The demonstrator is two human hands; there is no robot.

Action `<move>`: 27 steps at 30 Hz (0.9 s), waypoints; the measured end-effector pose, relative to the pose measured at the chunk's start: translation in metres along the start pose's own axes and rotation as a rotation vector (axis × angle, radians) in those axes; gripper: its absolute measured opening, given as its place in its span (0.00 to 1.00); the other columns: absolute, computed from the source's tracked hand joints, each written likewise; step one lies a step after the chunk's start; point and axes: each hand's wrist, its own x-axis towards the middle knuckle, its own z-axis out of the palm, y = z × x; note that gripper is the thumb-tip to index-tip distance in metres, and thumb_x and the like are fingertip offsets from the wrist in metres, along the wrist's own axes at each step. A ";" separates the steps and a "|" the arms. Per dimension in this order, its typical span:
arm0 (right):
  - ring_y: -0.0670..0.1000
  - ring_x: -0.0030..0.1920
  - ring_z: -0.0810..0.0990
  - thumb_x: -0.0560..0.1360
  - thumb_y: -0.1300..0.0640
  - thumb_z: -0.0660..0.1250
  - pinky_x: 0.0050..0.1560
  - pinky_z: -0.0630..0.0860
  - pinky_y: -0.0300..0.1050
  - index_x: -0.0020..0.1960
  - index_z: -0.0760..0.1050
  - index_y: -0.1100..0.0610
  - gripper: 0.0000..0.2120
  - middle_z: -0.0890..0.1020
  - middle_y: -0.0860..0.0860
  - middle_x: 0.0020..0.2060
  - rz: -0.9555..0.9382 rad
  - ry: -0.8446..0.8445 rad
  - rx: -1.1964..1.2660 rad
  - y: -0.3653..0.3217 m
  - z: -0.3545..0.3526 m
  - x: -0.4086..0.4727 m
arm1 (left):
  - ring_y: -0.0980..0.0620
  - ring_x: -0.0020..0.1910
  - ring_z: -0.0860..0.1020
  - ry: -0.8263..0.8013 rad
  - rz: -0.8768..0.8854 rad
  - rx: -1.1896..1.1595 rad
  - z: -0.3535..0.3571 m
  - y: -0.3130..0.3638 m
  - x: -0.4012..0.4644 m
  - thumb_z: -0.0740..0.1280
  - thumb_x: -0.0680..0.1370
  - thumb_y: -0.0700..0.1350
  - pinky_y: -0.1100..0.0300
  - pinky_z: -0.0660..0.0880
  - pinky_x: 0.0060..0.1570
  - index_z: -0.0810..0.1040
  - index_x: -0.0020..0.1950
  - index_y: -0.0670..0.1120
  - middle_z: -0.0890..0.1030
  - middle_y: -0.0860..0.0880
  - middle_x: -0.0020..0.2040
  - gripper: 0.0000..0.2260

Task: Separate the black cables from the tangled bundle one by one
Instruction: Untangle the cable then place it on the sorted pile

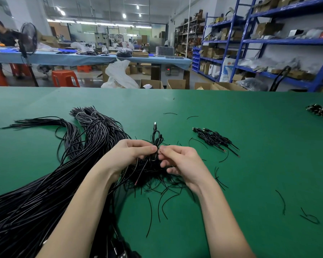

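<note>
A large bundle of long black cables [45, 187] sprawls over the left of the green table [250, 146], fanning out at its far ends. My left hand [131, 151] and my right hand [179, 161] meet above a tangle of short black pieces. Both pinch one coiled black cable [156, 139] whose loops and USB plug stick up and away from me; its tail hangs down between my hands.
A small pile of coiled cables [215, 139] lies to the right of my hands. Another dark pile [322, 110] sits at the table's far right edge. Short black offcuts [282, 200] are scattered on the near right. Cardboard boxes, stools and blue shelving stand beyond the table.
</note>
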 end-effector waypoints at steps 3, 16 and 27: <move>0.47 0.33 0.83 0.77 0.60 0.74 0.32 0.78 0.37 0.50 0.83 0.54 0.03 0.87 0.48 0.39 -0.184 -0.010 -0.273 0.000 -0.004 -0.002 | 0.58 0.31 0.71 -0.050 -0.115 -0.061 0.000 0.000 0.000 0.73 0.74 0.51 0.55 0.63 0.42 0.87 0.45 0.50 0.76 0.55 0.32 0.06; 0.47 0.34 0.81 0.74 0.48 0.75 0.34 0.70 0.29 0.47 0.85 0.45 0.03 0.84 0.35 0.43 -0.740 0.180 -0.736 0.006 -0.013 0.003 | 0.53 0.38 0.68 -0.211 -0.212 -0.256 0.001 0.001 0.001 0.75 0.64 0.53 0.56 0.61 0.40 0.86 0.44 0.49 0.78 0.50 0.41 0.13; 0.47 0.29 0.75 0.78 0.60 0.69 0.26 0.68 0.35 0.34 0.81 0.53 0.13 0.79 0.48 0.31 -0.145 0.116 -0.001 0.001 0.007 0.006 | 0.61 0.35 0.75 0.000 0.152 -0.122 0.008 -0.001 0.001 0.77 0.66 0.52 0.67 0.70 0.40 0.85 0.41 0.48 0.81 0.54 0.35 0.09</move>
